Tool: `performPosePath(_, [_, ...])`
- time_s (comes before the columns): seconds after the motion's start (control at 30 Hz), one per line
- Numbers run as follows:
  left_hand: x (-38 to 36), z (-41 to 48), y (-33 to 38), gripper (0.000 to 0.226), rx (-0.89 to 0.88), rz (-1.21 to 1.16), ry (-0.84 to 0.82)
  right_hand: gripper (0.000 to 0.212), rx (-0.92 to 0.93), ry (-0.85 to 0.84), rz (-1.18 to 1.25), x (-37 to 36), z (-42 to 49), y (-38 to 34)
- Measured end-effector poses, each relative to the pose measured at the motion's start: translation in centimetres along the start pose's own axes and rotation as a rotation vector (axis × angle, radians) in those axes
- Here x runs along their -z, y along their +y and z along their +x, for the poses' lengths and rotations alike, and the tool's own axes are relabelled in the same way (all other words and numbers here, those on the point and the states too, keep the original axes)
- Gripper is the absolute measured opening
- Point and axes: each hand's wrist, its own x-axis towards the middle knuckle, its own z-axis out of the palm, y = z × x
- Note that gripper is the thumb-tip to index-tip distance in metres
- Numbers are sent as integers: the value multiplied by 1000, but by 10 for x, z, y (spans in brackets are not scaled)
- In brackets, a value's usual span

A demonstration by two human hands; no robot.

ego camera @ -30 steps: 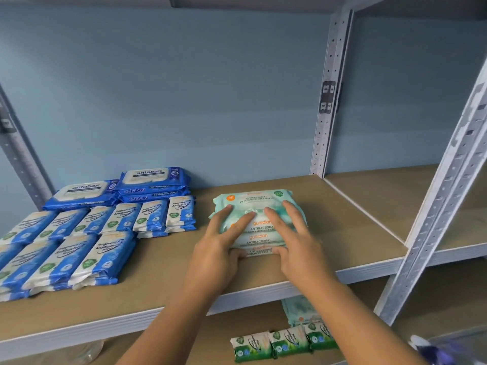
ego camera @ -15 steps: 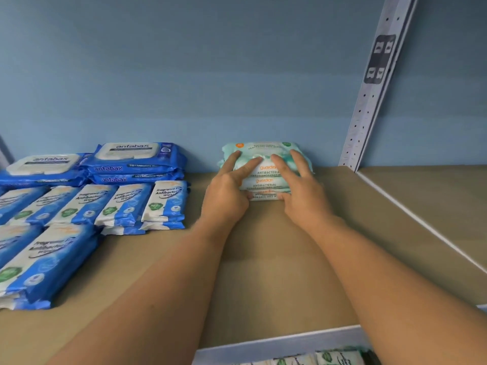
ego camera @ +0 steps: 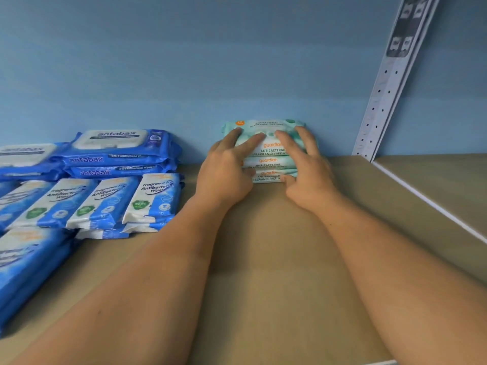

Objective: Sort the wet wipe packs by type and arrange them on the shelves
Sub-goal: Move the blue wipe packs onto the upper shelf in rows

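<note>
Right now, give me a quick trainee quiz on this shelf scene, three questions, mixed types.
1. True or false: the left hand and right hand both touch the guardian stack.
2. The guardian stack sits: A) at the front edge, B) against the back wall, C) on top of other brands.
3. Which brand name shows on the large blue packs at rear left?
Key: 1 true; 2 B; 3 antabax.
</note>
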Motion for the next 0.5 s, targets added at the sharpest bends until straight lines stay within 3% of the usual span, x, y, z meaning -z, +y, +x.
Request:
performPosePath(0.17, [4,2,5,70,-3,160,66,102,-108,72,126,-2,3,3])
performPosePath(0.33, [6,2,1,52,50,62,147,96,-86,77,223,-4,7,5])
performPosePath(0.5, [3,6,-4,50,47,15,154,97,-75,75,226,-7,7,5])
